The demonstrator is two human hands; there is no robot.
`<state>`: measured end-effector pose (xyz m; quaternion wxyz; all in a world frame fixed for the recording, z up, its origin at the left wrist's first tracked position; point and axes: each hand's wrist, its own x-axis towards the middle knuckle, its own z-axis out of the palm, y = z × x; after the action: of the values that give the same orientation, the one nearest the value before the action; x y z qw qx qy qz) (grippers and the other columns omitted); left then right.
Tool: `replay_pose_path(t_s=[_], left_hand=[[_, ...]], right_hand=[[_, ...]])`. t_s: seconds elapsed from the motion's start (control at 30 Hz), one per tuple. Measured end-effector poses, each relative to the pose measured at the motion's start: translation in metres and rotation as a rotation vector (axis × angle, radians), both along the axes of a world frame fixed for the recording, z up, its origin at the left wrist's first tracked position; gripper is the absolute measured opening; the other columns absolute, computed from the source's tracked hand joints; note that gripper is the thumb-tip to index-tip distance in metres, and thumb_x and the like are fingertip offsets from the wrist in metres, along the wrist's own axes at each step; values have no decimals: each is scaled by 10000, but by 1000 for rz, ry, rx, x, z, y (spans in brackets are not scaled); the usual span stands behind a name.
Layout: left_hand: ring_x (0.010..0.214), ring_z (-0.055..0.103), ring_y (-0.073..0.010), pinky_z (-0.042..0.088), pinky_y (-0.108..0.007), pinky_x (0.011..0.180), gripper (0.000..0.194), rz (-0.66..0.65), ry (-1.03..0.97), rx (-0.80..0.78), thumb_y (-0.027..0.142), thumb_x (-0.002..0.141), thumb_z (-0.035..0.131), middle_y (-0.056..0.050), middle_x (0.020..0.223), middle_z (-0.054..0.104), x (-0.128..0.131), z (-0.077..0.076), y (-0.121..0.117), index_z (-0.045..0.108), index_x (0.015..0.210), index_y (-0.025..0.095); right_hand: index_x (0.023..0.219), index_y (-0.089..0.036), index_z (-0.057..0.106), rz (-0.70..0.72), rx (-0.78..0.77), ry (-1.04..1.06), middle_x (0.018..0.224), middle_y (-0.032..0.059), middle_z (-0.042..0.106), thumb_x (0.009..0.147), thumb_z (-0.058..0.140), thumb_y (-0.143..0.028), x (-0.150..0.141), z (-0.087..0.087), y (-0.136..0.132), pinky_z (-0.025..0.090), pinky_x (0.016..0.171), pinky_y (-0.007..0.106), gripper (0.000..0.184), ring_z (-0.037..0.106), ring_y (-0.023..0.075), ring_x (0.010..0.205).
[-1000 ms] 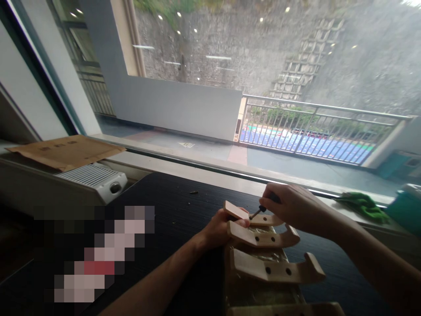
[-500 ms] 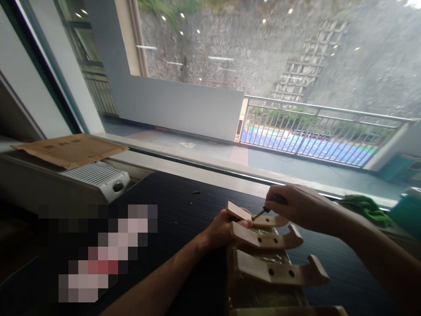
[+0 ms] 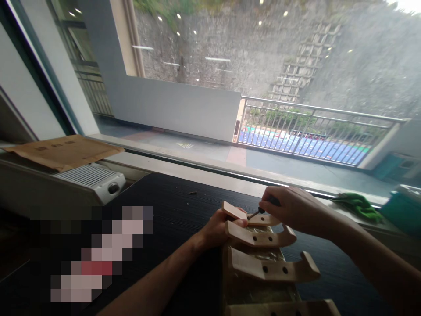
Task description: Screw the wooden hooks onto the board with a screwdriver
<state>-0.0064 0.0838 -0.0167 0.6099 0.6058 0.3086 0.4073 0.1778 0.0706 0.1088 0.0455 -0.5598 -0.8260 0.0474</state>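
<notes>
My right hand (image 3: 279, 204) is closed around the dark handle of a screwdriver (image 3: 255, 213). The shaft slants down to the left, and its tip meets a hole in the farthest wooden hook (image 3: 263, 219). My left hand (image 3: 219, 224) grips the left part of that same hook, its thumb close to the screwdriver tip. Nearer to me, more curved wooden hooks (image 3: 274, 268) lie in a row, each with dark screw holes. They sit across a board wrapped in shiny plastic film (image 3: 276, 254). The fingers under the far hook are partly hidden.
Everything rests on a black table (image 3: 158, 219) by a window. A brown paper envelope (image 3: 66, 151) lies over a white vented unit at left. A green cloth (image 3: 358, 206) and a teal container (image 3: 403, 210) are on the right. A small dark bit (image 3: 192, 193) lies on the table.
The view has shifted slightly, so everything sits a little farther left. Both hands keep their places on the hook and screwdriver.
</notes>
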Motion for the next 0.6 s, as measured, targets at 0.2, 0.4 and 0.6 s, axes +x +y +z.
replay_pose_path(t_s=[0.2,0.4,0.6], left_hand=[[658,516,-132,386,-225,601,261,-22,-22,-23,321,725,678,-13,719,596,1,1,-1,665,888,117],[695,523,-139,398,-230,625,256,-9,-40,-45,307,708,693,-18,768,603,1,1,-1,673,884,123],[656,522,-136,404,-236,617,270,1,-62,-53,332,692,700,-14,711,598,3,3,-2,667,841,110]], right_hand=[[849,-277,662,127,-9,-46,663,-28,643,832,481,-316,1,9,2,284,475,232,186,475,101,520],[776,-237,642,135,5,-51,641,-10,629,855,463,-362,-6,6,8,286,488,245,232,484,114,539],[777,-228,626,-26,31,-2,626,-3,622,852,444,-406,-4,-4,6,291,467,250,265,486,122,521]])
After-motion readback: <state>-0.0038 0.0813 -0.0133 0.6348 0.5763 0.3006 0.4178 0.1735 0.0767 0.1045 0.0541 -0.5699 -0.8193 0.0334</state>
